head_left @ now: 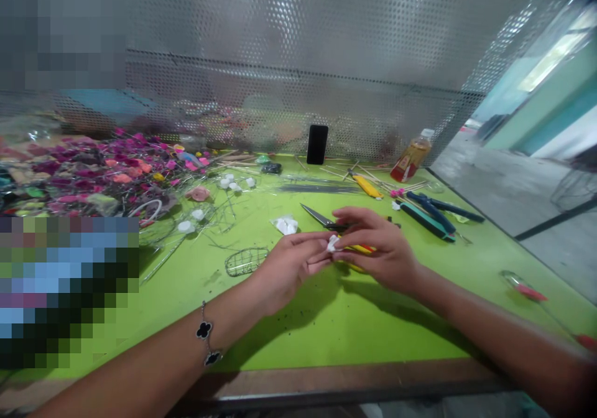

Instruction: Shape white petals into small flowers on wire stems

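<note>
Over the middle of the green table, my left hand (pixel 296 262) pinches a small white crumpled piece (pixel 332 244) between thumb and fingers. My right hand (pixel 380 247) meets it from the other side, its fingertips closed on the same piece. Whether that piece is cloth, paper or something else I cannot make out. Behind the fingers lie scissors (pixel 317 216), blades pointing left, partly covered by my right hand. A yellow and red handled tool (pixel 357 267) shows beneath that hand. Left of the scissors is a clump of white pieces (pixel 285 224). A small wire mesh form (pixel 245 261) lies beside my left wrist.
Heaped at the left are pink and purple flower-like pieces (pixel 93 169). A phone (pixel 318 144) stands upright against the perforated metal panel (pixel 261 82). At right are a bottle (pixel 413 155), a yellow-handled tool (pixel 368 186), dark pliers (pixel 431 211) and a teal-handled tool (pixel 426 221).
</note>
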`<state>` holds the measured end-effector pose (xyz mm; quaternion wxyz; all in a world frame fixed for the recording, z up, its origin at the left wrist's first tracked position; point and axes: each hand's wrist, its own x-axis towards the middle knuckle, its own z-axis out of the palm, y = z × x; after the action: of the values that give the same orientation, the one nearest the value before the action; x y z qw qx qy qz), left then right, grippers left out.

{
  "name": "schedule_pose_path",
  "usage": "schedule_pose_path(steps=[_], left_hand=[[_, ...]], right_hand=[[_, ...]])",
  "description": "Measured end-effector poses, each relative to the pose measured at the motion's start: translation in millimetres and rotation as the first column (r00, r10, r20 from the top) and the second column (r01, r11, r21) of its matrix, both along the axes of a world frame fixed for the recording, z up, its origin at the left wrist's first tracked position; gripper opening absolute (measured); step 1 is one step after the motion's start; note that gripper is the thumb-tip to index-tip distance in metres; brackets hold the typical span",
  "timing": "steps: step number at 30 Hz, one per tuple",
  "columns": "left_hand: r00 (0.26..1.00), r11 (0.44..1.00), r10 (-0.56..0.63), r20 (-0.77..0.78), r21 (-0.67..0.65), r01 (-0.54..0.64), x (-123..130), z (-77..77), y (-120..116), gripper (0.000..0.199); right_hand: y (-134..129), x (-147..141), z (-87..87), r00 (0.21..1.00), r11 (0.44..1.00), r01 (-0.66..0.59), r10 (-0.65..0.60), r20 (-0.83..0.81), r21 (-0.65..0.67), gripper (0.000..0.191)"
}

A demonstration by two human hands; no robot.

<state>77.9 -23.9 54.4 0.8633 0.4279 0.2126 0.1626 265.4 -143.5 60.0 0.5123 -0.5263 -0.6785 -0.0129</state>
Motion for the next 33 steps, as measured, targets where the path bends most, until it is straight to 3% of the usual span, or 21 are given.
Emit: schedule_pose_path(steps=[5,8,14,16,18,21,25,29,33], left_hand=[[0.998,0.979,-0.041,-0.038,0.199,0.047,-1,-1.2,-1,0.031],[0.994,0.975,0.014,-0.105,0.221,0.010,-2,1.5,0,0.028],[0.995,0.986,0.033,-0.099,0.168,-0.016,-3,3.6,4,0.018],[0.998,0.994,0.030,-0.048,0.103,-0.025,-2,1.3,3,0.021],[1.000,0.996,-0.011,0.003,0.086,0.011,-1,-0.8,1,0.028],[0.997,0.978,-0.072,-0.002,0.196,0.071,0,-1.1,-3,0.033],[0.996,0.959,-0.011,-0.085,0.282,0.035,-1,3.1,-3,0.020],[0.993,0.970,0.027,-0.114,0.244,0.002,-2,3.5,3,0.014],[0.999,0.996,0.041,-0.034,0.083,-0.038,-1,-1.3,4,0.018]], right_hand=[[-1,-4,-2.0,0.985,0.997,0.018,-0.006,0.173,-0.068,0.025],[-3,-5,2.9,0.973,0.998,-0.014,0.029,0.231,-0.066,0.015],[-4,6,11.5,0.969,0.968,0.248,-0.247,-0.009,0.027,0.005],[-3,8,9.8,0.980,0.979,0.197,-0.198,0.004,0.049,0.008],[-2,7,5.9,0.993,0.995,0.098,-0.098,0.067,0.007,0.024],[-1,2,-0.6,0.985,0.997,-0.002,0.015,0.174,-0.075,0.044],[-2,0,-1.0,0.964,0.993,-0.075,0.095,0.249,-0.089,0.029],[-3,4,4.0,0.976,1.000,0.017,-0.015,0.218,-0.008,0.020],[-1,6,1.7,0.973,0.991,0.127,-0.132,0.190,0.039,0.025]])
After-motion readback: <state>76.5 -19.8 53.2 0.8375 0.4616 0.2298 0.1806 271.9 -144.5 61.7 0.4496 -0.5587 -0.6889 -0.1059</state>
